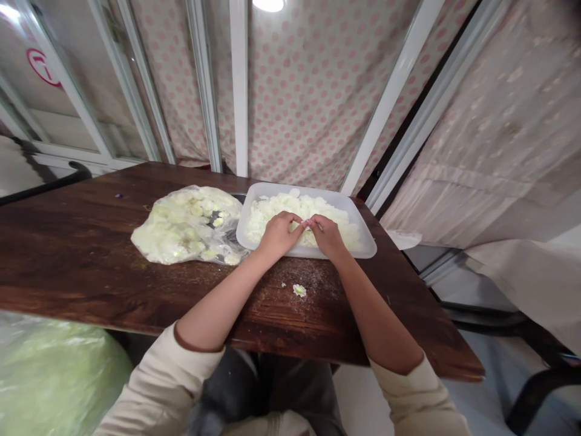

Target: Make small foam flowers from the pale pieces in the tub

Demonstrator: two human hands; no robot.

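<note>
My left hand and my right hand meet above the near part of a white plastic tray. Both are closed, thumbs and forefingers pinched together at the fingertips. Whatever sits between them is too small to name. Many thin, pale white-green petal-like pieces fill the tray beneath. Left of it, a clear plastic bag lies on its side with similar pieces inside. One ruffled white-green flower-like piece rests on the table between my forearms.
The dark wooden table has fine pale crumbs along its front. A big clear bag of light green material stands below its left front edge. Behind the table are white-framed glass panels with a pink-dotted curtain.
</note>
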